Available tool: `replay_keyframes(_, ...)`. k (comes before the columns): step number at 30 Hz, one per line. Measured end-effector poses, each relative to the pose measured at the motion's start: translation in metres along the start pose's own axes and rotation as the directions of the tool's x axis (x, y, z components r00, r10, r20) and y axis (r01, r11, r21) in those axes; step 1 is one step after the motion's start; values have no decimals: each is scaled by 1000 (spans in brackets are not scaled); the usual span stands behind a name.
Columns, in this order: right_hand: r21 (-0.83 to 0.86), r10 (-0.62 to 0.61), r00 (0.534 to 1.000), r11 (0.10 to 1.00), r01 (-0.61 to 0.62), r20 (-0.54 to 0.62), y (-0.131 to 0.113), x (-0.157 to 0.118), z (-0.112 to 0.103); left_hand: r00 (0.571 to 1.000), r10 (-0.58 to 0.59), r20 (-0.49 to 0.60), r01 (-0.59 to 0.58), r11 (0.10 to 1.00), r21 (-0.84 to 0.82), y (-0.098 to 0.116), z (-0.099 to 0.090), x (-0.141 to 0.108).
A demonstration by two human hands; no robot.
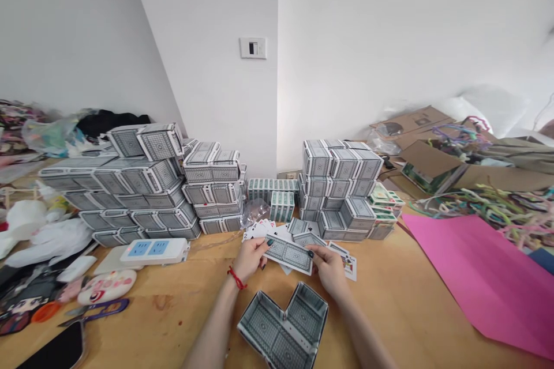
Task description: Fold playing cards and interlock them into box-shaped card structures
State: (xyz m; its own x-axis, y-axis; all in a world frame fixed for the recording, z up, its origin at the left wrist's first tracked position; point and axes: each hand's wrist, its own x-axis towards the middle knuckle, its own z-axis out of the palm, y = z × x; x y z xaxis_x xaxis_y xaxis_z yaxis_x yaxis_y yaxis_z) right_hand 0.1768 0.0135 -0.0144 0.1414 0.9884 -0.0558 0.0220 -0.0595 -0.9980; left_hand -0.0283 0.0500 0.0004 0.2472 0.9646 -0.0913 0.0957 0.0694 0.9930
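- Card strip (288, 256): located between the two hands, one end in each, above the table (173, 311).
- Long axis: runs crosswise from the left hand (253, 258) to the right hand (329, 268); the right-hand end sits slightly nearer the wearer.
- Facing: patterned side up, tilted toward the wearer.
- Appearance: flat, narrow rectangle; grey-green patterned panels set end to end, each within a pale border.
- Left hand: closed to a pinch on the left end of the strip, thumb on top; the fingers beneath are partly hidden.
- Right hand: closed to a pinch on the right end, thumb against the strip; the remaining fingers are curled.
- Heart-shaped box (298, 337): on the wearer's side of both hands, between the forearms; same patterned panels, notch pointing away from the wearer.
- Loose cards (254, 232): spread just beyond the left hand, some face up.
- Face card (350, 270): near the right hand, to its right.
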Motion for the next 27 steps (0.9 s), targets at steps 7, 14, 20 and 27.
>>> replay_keyframes(7,-31,-15,1000,999,15,-4,-4,-2,0,1000,-12,16,12,1000,29,-5,0,1)
replay_keyframes(14,-29,-42,999,999,42,-4,-2,-2,0,999,-52,4,52,999,-9,0,8,-2)
replay_keyframes(20,-21,-11,1000,1000,12,17,-1,-2,1,998,-59,13,59,998,16,5,13,-4)
replay_keyframes(27,8,-5,1000,1000,5,22,-2,-2,3,998,-55,39,54,998,28,2,16,-3)
